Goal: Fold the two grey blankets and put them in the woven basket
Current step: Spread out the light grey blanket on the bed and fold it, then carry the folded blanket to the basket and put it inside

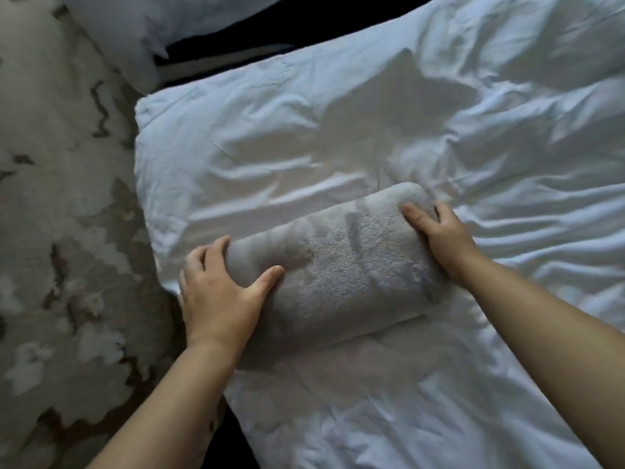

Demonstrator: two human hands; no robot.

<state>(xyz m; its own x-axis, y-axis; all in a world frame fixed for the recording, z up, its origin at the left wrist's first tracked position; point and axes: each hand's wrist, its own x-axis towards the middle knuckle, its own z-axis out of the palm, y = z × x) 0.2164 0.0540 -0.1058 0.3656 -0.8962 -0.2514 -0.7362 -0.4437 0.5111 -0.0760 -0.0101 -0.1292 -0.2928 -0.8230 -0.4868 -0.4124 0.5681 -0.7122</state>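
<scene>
One grey blanket (338, 265), fluffy and folded into a thick oblong bundle, lies on the white duvet (372, 130) near the bed's left edge. My left hand (220, 292) grips the bundle's near-left end, thumb on top and fingers curled round the end. At the far-right end my right hand (436, 235) holds the bundle, its thumb lying on top and its fingers wrapped over the side. No second blanket and no woven basket are in view.
The rumpled white duvet spreads to the right and towards me. A white pillow (135, 28) lies at the top left. A patterned beige and brown rug (61, 231) covers the floor left of the bed.
</scene>
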